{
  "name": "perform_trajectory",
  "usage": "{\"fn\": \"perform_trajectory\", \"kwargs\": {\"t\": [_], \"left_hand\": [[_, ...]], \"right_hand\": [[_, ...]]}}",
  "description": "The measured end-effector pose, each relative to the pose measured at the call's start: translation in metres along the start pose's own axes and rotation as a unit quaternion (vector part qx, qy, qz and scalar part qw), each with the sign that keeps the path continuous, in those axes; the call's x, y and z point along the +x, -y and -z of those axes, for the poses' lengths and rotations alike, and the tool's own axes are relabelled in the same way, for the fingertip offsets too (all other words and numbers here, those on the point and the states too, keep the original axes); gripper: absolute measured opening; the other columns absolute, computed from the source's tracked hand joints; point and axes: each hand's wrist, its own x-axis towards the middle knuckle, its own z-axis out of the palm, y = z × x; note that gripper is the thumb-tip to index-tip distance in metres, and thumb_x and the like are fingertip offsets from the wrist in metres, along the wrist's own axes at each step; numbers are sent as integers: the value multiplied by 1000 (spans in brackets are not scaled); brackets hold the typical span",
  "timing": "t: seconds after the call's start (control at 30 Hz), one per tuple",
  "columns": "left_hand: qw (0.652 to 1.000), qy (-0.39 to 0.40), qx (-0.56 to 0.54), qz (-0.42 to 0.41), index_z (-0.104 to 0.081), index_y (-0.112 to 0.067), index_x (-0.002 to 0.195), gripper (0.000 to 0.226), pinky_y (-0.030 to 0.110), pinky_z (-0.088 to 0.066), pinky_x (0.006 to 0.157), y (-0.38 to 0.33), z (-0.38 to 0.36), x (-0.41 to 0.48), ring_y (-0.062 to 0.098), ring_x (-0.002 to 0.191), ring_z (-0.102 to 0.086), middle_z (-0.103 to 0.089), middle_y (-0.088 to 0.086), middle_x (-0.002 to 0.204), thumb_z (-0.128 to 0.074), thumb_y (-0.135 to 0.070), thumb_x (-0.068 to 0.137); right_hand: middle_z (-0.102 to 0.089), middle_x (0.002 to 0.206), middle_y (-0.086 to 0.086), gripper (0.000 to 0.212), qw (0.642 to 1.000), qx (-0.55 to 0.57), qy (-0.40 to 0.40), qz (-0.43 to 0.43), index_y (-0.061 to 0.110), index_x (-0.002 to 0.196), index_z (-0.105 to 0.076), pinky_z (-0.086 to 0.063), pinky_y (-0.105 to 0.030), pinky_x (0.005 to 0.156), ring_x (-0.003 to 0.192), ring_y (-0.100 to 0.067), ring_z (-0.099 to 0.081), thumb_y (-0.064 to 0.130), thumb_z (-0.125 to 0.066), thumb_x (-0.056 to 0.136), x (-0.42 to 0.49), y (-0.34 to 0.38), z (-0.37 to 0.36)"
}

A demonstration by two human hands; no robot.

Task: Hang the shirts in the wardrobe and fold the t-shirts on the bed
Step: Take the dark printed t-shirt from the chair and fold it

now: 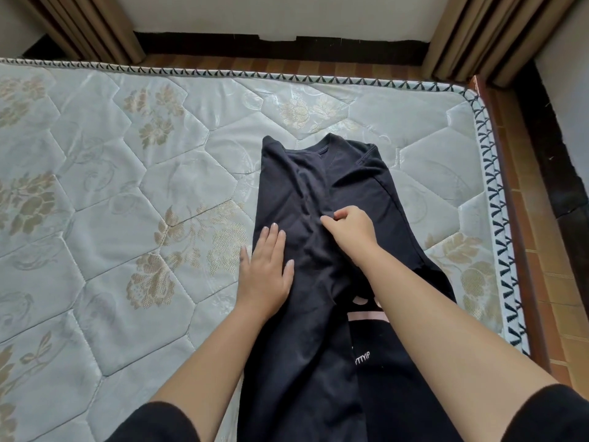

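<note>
On the bed (127,186), the black t-shirt (350,186) lies collar toward 12 o'clock, the left hand (264,275) spread flat on its 9 o'clock fold, seemingly pinning it, while the right hand (349,231) pinches the middle edge straight.

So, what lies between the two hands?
In the head view, only creased fabric of the black t-shirt lies between the flat left hand and the right hand, which pinches it.

We are reaching both bare arms forward. We are laying our left hand (266,275) flat, fingers straight, palm down. We are curling our right hand (349,232) and pinching the t-shirt (360,186) with it.
</note>
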Motion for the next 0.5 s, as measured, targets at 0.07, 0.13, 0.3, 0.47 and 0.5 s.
{"fn": "perform_trajectory", "kwargs": {"t": [0.07,0.13,0.3,0.47,0.5], "left_hand": [[1000,-8,-20,23,-46,-7,137,60,59,-32,100,3,-8,-1,20,136,-34,-39,7,147,-33,-35,86],[999,-19,-33,39,-41,-9,141,62,57,-26,105,4,-11,-1,15,138,-24,-34,5,151,-31,-36,86],[998,-27,-22,43,-42,-9,140,61,59,-28,102,4,-14,-1,18,139,-27,-35,7,150,-34,-35,86],[997,-30,-48,45,-41,-11,141,61,65,-25,101,3,-9,-2,14,141,-21,-34,5,150,-33,-37,86],[996,-38,-68,50,-41,-12,141,62,65,-24,102,2,-6,0,14,140,-21,-33,4,151,-33,-38,86]], "right_hand": [[-63,100,-3,25,1000,-7,-6,27,6,110,-60,-39,-24,82,102,-21,-57,21,-58,90,6,0,-3],[-58,93,2,19,998,1,-16,53,10,108,-60,-39,-21,81,96,-18,-56,18,-56,91,10,-4,-6],[-59,97,0,44,996,86,2,20,9,123,-51,-42,-27,89,102,-20,-57,31,-63,87,23,4,-10],[-61,112,-4,32,998,20,15,65,10,122,-55,-36,-20,85,109,-19,-54,16,-56,91,40,30,-5],[-61,109,-3,29,996,24,15,88,12,120,-57,-35,-17,83,106,-16,-54,14,-55,91,43,35,-6]]}}
